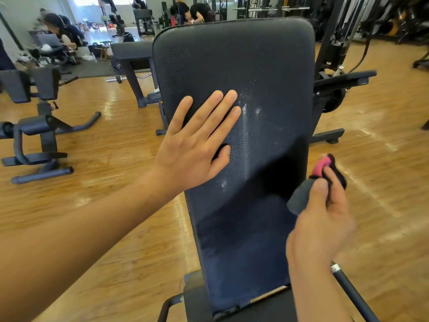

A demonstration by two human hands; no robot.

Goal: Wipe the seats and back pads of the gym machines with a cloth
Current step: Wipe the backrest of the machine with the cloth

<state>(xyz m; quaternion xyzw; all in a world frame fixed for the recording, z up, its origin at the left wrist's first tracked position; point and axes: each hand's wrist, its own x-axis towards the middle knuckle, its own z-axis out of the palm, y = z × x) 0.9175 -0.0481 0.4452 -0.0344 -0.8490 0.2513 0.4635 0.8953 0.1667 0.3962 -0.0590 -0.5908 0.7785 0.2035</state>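
Bracing my left hand (197, 145) flat, fingers spread, on the back pad (243, 66) near its left edge, I pinch the bunched cloth (308, 189) in my right hand (325, 217) just off its right edge. Pale smears still show mid-pad, so wiping looks unfinished. Wooden floor (116, 205) and other machines (39, 126) surround it.
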